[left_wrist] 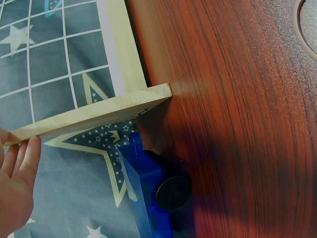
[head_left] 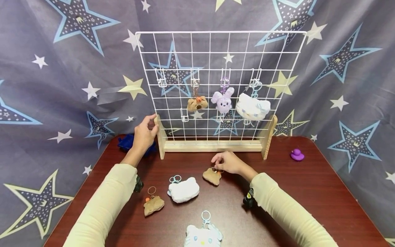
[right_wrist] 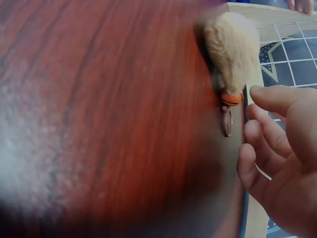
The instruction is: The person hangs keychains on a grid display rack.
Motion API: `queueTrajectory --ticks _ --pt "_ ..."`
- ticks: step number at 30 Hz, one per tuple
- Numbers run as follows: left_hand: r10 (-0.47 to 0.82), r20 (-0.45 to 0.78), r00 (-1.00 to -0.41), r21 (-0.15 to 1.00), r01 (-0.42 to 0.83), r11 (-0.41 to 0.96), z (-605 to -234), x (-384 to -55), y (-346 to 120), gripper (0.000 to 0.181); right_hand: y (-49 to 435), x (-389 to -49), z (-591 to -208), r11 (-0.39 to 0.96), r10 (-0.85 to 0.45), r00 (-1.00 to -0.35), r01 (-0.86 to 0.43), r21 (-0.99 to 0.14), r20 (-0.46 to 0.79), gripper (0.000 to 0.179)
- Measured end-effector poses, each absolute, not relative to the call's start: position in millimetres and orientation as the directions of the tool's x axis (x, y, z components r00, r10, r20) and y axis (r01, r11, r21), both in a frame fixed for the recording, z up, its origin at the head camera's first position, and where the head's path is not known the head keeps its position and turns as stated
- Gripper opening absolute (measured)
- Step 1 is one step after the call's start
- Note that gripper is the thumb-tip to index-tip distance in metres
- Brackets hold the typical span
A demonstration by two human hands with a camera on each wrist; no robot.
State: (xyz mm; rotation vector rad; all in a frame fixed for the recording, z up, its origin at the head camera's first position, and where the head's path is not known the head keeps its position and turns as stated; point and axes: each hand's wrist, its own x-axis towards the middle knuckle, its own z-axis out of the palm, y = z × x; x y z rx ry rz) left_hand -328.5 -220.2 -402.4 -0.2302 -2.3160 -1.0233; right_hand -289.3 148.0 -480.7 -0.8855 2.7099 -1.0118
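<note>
Charm [head_left: 212, 177] laid, ring [right_wrist: 227, 125] toward the nearer right hand [head_left: 231, 162], loosely curled, empty; stand [head_left: 213, 146] touched by the straight-fingered left hand [head_left: 144, 133].

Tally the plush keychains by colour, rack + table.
Brown plush keychains: 3 (1 on the rack, 2 on the table)
White plush keychains: 3 (1 on the rack, 2 on the table)
Lilac plush keychain: 1 (on the rack)
Total: 7
</note>
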Motion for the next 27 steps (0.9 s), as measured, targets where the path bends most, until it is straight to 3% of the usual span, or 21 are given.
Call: queueTrajectory --ticks 19,27 --pt "-0.07 0.58 -0.812 0.615 0.38 0.691 -399.2 -328.2 -220.1 0.045 141.7 -287.2 -485.3 0.694 -0.617 -0.785 -0.575 -0.434 0.053 0.021" --pt "-0.071 0.574 -0.816 0.62 0.376 0.689 -400.2 -328.1 -219.9 0.045 139.8 -283.6 -483.7 0.709 -0.594 -0.805 -0.532 -0.463 0.015 0.02"
